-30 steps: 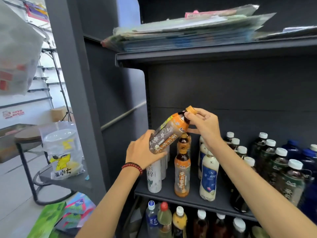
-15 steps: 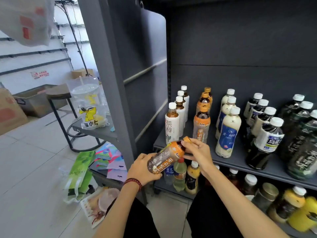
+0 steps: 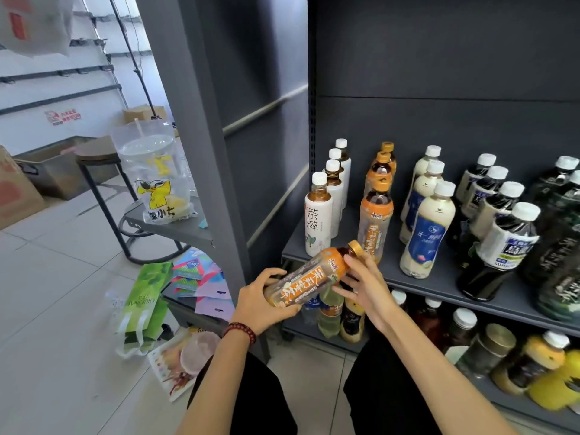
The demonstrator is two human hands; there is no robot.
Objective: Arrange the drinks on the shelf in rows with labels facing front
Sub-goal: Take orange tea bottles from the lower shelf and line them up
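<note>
I hold an orange-labelled tea bottle (image 3: 309,277) tilted, gold cap up and to the right, in front of the shelf edge (image 3: 439,285). My left hand (image 3: 262,301) grips its base. My right hand (image 3: 361,285) holds its neck and shoulder. On the shelf stand rows of bottles: white-labelled tea (image 3: 318,215) at the left, orange tea (image 3: 376,215), creamy milk tea (image 3: 428,230), dark bottles with white caps (image 3: 499,243), and dark green bottles (image 3: 561,246) at the right. Front labels face me.
A lower shelf (image 3: 314,335) holds more bottles and jars. A grey upright post (image 3: 201,120) stands left of the shelf. Packets and a green bag (image 3: 147,296) lie on the floor. A stool (image 3: 103,171) and a plastic bag with a cup (image 3: 157,174) stand farther left.
The bottle and both hands came down from above the shelf rows to in front of the shelf edge. My view has dropped lower and closer; my right hand slid from the cap to the neck.
</note>
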